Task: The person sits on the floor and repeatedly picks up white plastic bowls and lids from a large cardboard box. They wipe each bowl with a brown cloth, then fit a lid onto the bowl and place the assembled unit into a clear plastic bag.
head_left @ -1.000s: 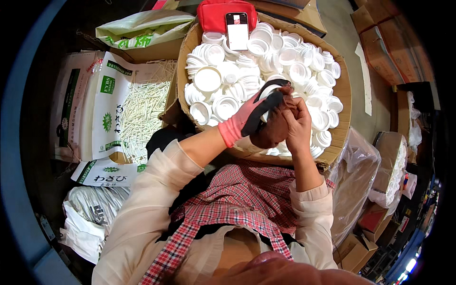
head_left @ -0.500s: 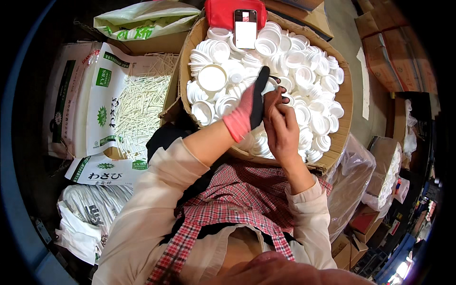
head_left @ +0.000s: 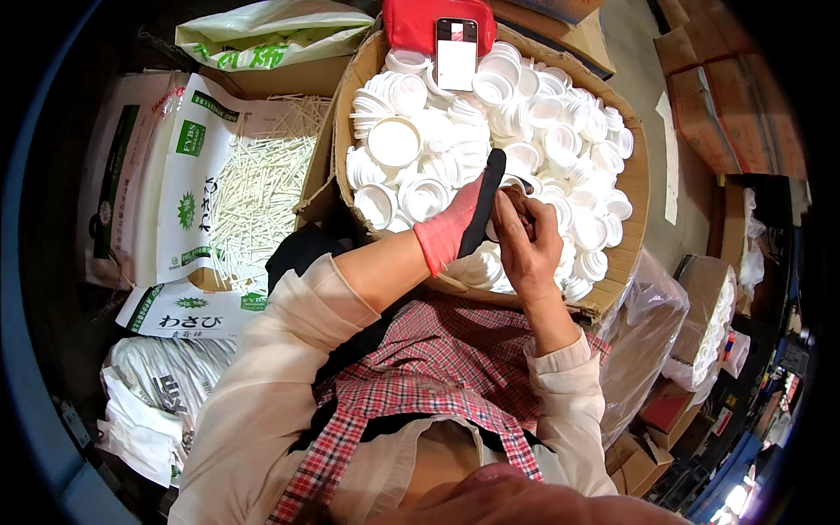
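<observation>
The setting is a crowded packing area: brown cardboard cartons [head_left: 700,96] are stacked along the right wall, and a grey floor strip runs between them and the work zone.

Directly ahead stands one large open cardboard box [head_left: 634,188], filled with small white plastic cups [head_left: 560,144] — too many to count, some nested in short stacks. One phone [head_left: 457,54] with a pale screen lies at the far edge of the box, resting against one red pouch [head_left: 411,22].

To the left, one open carton holds a loose mass of thin white sticks [head_left: 262,175]. Its flaps are covered by white bags [head_left: 188,188] bearing green square labels and dark lettering; three such label panels are visible. One pale green-printed plastic bag [head_left: 262,31] lies behind this carton. A white printed sack [head_left: 153,398] lies at lower left.

To the right, clear plastic bags [head_left: 652,341] hang beside the box, and one further carton [head_left: 709,302] shows a column of stacked white cups.

Left hand [head_left: 464,219]: wears a pink glove with a black finger section, fingers extended upward over the cups, meeting the right hand. Right hand [head_left: 525,241]: bare, fingers curled narrow around a small brownish item [head_left: 516,203] — its identity cannot be determined. Both hands hover above the near half of the cup box.
</observation>
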{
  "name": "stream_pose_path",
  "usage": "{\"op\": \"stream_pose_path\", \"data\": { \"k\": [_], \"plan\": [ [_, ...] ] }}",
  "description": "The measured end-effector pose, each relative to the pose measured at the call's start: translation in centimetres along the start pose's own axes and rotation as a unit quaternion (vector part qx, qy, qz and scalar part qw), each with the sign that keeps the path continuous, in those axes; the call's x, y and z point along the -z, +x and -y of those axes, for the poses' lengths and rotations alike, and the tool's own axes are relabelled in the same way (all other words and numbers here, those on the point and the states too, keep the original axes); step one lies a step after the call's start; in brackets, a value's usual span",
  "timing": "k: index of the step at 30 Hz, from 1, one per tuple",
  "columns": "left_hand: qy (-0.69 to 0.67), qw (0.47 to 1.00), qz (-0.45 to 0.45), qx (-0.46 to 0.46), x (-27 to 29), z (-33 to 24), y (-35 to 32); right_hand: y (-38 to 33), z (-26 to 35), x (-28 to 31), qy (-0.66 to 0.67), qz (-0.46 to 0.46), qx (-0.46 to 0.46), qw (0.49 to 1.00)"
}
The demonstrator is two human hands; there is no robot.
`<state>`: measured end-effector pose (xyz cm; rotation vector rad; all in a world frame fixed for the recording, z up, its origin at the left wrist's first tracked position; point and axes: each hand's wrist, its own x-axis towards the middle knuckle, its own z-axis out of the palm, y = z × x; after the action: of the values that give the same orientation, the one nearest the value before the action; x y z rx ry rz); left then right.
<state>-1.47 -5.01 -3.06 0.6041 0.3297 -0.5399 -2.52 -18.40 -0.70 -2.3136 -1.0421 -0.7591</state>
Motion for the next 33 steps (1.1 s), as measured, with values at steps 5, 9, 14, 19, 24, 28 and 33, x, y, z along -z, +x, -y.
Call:
{"op": "stream_pose_path", "data": {
  "k": [5,9,14,19,24,28,33],
  "plan": [
    [0.118,0.986,0.013,-0.117,0.4,1.0,0.6,1.6,0.9,0.3,0.025,0.008,-0.072,0.997],
    [0.340,0.909,-0.061,-0.235,0.3,1.2,0.7,1.1,0.5,1.0,0.009,0.052,-0.149,0.987],
    [0.528,0.713,-0.088,-0.454,-1.0,1.0,-0.4,0.8,0.0,1.4,-0.025,0.076,-0.211,0.974],
    [0.586,0.661,-0.034,-0.467,-1.4,0.8,-1.3,0.1,-0.8,1.5,0.032,0.136,-0.293,0.946],
    [0.465,0.745,0.017,-0.478,-0.6,0.5,-0.9,-0.7,-3.3,2.3,0.248,0.253,-0.374,0.857],
    [0.472,0.790,-0.031,-0.389,1.0,0.4,-0.6,-0.4,-3.1,3.3,0.379,0.380,-0.354,0.766],
    [0.819,0.398,-0.176,-0.373,3.0,-3.5,-0.7,-0.2,-3.7,4.8,0.430,0.336,-0.353,0.760]
  ]
}}
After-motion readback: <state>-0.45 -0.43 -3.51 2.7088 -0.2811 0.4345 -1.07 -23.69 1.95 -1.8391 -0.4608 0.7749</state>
